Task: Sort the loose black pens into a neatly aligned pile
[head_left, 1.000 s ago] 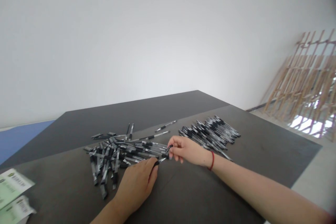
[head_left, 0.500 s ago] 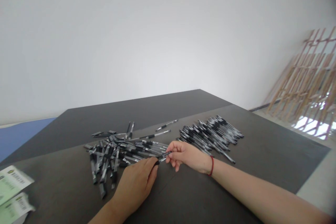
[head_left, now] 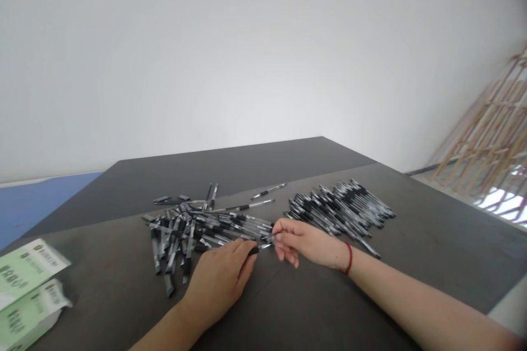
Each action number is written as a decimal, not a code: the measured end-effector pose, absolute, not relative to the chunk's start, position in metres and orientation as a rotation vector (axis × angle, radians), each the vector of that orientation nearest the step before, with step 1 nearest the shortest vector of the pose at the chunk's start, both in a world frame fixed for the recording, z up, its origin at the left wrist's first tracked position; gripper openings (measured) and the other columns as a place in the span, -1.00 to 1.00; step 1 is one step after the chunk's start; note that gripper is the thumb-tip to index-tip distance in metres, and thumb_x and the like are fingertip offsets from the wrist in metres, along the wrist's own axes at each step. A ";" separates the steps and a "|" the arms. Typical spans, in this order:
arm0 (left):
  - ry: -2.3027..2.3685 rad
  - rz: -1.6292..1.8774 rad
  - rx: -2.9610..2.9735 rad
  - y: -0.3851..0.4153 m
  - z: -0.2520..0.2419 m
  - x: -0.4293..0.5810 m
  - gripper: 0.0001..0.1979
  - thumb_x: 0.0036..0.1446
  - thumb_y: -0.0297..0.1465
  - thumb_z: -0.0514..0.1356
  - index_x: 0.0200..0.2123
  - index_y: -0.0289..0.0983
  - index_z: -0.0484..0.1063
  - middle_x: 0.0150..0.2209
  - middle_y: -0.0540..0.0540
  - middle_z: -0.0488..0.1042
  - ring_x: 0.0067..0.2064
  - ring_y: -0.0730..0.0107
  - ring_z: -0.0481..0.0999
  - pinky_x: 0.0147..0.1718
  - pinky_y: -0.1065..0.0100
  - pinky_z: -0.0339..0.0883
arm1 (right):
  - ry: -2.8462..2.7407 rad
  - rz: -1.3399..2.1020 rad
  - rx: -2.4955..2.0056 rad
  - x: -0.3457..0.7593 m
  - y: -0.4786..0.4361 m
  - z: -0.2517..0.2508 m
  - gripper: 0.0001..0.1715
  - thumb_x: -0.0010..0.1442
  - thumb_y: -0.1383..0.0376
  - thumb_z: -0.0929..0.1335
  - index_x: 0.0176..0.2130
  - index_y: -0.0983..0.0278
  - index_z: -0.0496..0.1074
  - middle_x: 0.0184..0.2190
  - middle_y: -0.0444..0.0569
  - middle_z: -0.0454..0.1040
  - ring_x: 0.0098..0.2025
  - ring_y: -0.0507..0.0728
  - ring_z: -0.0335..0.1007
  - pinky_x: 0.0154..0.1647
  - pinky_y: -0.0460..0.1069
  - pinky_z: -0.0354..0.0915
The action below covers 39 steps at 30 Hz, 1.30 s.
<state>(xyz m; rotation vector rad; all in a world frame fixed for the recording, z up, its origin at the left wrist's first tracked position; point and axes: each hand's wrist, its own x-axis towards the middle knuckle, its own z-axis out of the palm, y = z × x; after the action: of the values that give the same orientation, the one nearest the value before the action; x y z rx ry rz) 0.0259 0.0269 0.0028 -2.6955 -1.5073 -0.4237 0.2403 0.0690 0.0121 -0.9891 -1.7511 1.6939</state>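
My left hand point(head_left: 224, 271) is closed around a pen point(head_left: 254, 250), its black grip and pale tip end pointing out to the right past the thumb. Across from it, my right hand point(head_left: 302, 240) pinches a small clear piece that looks like a pen cap point(head_left: 270, 237), mostly hidden by the fingertips. The two hands almost meet low over the table. Just behind the left hand lies a jumbled pile of pens point(head_left: 177, 236) with black grips and clear barrels. Beyond the right hand, more pens point(head_left: 341, 208) lie roughly side by side in a slanting row.
The dark table point(head_left: 313, 307) spreads under everything. Two loose pens, one of them a far pen point(head_left: 268, 191), lie between the groups. Green-and-white packets point(head_left: 28, 274) sit at the left edge. A white wall point(head_left: 263, 55) rises behind, and wooden racks point(head_left: 494, 120) lean at right.
The view has shifted a little, bringing more of the packets into sight. Between my hands, the pen's tip end shows more plainly, and the right fingers sit slightly apart from it.
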 end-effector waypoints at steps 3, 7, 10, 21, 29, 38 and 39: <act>-1.505 -0.431 -2.698 0.026 0.004 0.027 -0.77 0.27 -0.35 -0.04 -0.11 -0.18 0.37 -0.24 -0.06 0.52 -0.22 0.31 0.52 -0.28 0.36 0.32 | -1.887 1.615 -1.046 0.235 0.063 0.012 -0.91 0.19 0.31 0.21 -0.36 0.28 0.18 -0.56 -0.20 0.35 -0.64 -0.09 0.15 -0.64 -0.18 0.18; -1.490 -0.417 -2.715 0.026 0.005 0.027 -0.76 0.26 -0.36 -0.04 -0.13 -0.20 0.39 -0.27 -0.06 0.52 -0.25 0.31 0.52 -0.30 0.37 0.32 | -2.000 1.551 -1.055 0.232 0.059 0.008 -0.91 0.10 0.41 0.25 -0.34 0.26 0.18 -0.51 -0.21 0.34 -0.59 -0.07 0.18 -0.62 -0.19 0.19; -1.492 -0.398 -2.731 0.025 0.006 0.028 -0.76 0.26 -0.36 -0.04 -0.12 -0.19 0.39 -0.26 -0.06 0.52 -0.24 0.29 0.52 -0.29 0.34 0.34 | -2.066 1.426 -1.078 0.232 0.057 0.006 -0.87 0.09 0.39 0.28 -0.31 0.26 0.19 -0.51 -0.23 0.31 -0.57 -0.05 0.21 -0.59 -0.16 0.20; -1.559 -0.286 -2.753 0.025 0.006 0.029 -0.75 0.27 -0.35 -0.06 -0.11 -0.18 0.38 -0.24 -0.07 0.53 -0.23 0.25 0.52 -0.29 0.29 0.34 | -2.507 0.476 -0.990 0.232 0.057 0.014 -0.79 0.26 0.21 0.27 -0.31 0.28 0.41 -0.34 -0.07 0.40 -0.30 0.05 0.32 -0.28 -0.09 0.18; -1.502 -0.254 -2.761 0.023 0.003 0.027 -0.75 0.28 -0.36 -0.06 -0.09 -0.18 0.36 -0.23 -0.07 0.51 -0.21 0.22 0.51 -0.28 0.24 0.35 | -2.558 0.312 -0.966 0.229 0.054 0.010 -0.91 0.21 0.29 0.31 -0.33 0.28 0.33 -0.33 -0.09 0.38 -0.29 0.07 0.30 -0.30 -0.08 0.17; -1.381 -0.247 -2.782 0.018 0.006 0.035 -0.76 0.28 -0.39 -0.06 -0.14 -0.20 0.39 -0.29 -0.06 0.49 -0.24 0.23 0.50 -0.32 0.25 0.35 | -2.659 0.355 -0.895 0.230 0.052 0.014 -0.64 0.36 0.27 0.10 -0.35 0.30 0.35 -0.37 -0.04 0.39 -0.29 0.06 0.31 -0.25 -0.07 0.18; -1.385 -0.251 -2.777 0.018 0.005 0.034 -0.76 0.28 -0.39 -0.05 -0.14 -0.20 0.39 -0.29 -0.06 0.49 -0.25 0.24 0.50 -0.32 0.26 0.35 | -2.648 0.375 -0.918 0.231 0.052 0.015 -0.66 0.35 0.24 0.12 -0.34 0.30 0.35 -0.37 -0.05 0.40 -0.29 0.06 0.31 -0.26 -0.07 0.18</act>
<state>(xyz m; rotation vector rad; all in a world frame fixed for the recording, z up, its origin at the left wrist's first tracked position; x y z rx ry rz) 0.0344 0.0183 0.0053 -2.7770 -1.3851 -0.2514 0.2306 0.0522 0.0152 -0.9183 -2.6482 0.3751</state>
